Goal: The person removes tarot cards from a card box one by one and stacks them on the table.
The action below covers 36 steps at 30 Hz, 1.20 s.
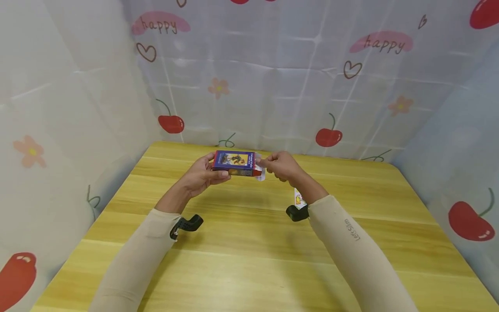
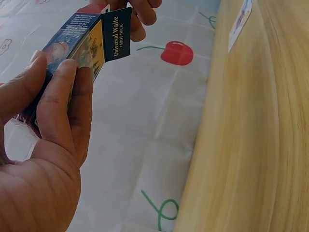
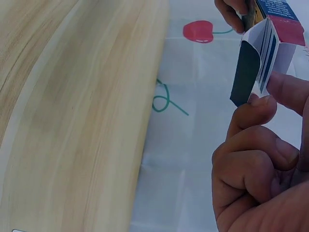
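Note:
A dark blue tarot deck box is held above the table, its picture side up in the head view. My left hand grips its left end, thumb along the near side and fingers behind. At the right end the box is open, and a dark flap lettered "Universal Waite Tarot Deck" sticks out. My right hand is at this open end. Its thumb and index finger pinch a white piece with dark stripes, while the other fingers curl into the palm. A printed card lies on the table, partly hidden by the right wrist.
The wood-grain table spreads beneath both arms. Behind it hangs a pale curtain printed with cherries, flowers and hearts, with similar sheets at both sides. Black wrist mounts jut inward from the sleeves.

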Motion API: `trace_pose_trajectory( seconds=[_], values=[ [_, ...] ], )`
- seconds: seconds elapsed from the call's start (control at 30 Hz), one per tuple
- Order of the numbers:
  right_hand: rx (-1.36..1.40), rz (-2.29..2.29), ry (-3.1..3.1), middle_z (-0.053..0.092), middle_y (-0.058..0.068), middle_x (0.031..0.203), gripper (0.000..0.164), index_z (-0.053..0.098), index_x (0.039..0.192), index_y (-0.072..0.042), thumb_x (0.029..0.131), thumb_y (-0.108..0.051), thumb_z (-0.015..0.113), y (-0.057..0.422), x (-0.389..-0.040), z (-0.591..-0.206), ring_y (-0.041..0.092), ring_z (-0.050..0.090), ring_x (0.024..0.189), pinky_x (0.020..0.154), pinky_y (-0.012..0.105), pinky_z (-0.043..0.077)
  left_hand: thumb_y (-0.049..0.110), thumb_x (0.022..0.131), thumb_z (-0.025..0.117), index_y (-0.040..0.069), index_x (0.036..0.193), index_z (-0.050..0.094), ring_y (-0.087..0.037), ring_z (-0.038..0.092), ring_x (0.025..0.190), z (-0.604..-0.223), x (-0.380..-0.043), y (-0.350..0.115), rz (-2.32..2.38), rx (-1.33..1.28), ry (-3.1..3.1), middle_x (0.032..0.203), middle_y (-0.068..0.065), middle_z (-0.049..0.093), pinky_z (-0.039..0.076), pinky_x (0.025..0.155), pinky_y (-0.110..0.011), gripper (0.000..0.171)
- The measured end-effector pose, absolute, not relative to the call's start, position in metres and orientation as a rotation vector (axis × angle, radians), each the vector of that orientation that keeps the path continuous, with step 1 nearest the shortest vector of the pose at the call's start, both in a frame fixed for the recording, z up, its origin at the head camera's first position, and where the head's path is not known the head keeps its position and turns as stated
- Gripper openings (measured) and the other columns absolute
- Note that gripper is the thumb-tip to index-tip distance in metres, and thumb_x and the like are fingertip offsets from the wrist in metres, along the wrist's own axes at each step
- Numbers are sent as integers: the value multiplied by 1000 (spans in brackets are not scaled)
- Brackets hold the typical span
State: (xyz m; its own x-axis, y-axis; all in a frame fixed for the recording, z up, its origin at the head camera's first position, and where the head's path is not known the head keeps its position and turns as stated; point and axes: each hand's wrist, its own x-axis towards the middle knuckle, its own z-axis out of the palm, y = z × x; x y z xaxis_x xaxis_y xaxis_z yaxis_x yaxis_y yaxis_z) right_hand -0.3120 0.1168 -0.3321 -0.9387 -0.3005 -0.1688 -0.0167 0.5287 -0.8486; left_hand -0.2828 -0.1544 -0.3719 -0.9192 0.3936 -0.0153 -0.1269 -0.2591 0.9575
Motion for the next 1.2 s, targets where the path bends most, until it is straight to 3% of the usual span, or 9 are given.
trace_pose_trajectory(
  seconds=[0.17,0.5,0.73,1.0,1.2],
  values=[
    [-256,-1360,2466,43,-3,63,37,58,79,-8,94,-41,64,118,-311,-332,11,17,48,45,26,19,-4,91,65,11,150,27,-19,69,103,-373,-283,-154,2228,334,1669,126,-12,56,51,99,-43,72],
    [-222,-1347,2467,51,0,74,25,63,93,-8,96,-33,61,124,-310,-327,10,17,48,45,25,20,-5,91,65,10,150,28,-18,70,99,-373,-282,-155,2243,328,1654,125,-12,58,58,92,-35,71],
    [-167,-1397,2431,51,2,74,29,56,87,-10,97,-37,58,124,-309,-326,9,17,47,45,24,17,-3,90,66,10,151,25,-18,69,102,-372,-282,-157,2242,330,1658,126,-12,56,61,89,-32,75],
    [-193,-1386,2439,51,0,74,27,59,86,-10,96,-35,60,125,-311,-327,10,20,47,46,25,20,-5,93,61,11,152,25,-17,69,102,-371,-281,-157,2226,330,1680,125,-11,57,55,96,-39,71],
    [-148,-1376,2437,50,2,75,30,56,85,-9,97,-36,58,131,-314,-327,10,20,47,45,23,20,-6,93,60,10,152,24,-17,68,104,-370,-281,-157,2239,333,1663,126,-12,55,60,90,-33,71]
  ],
)
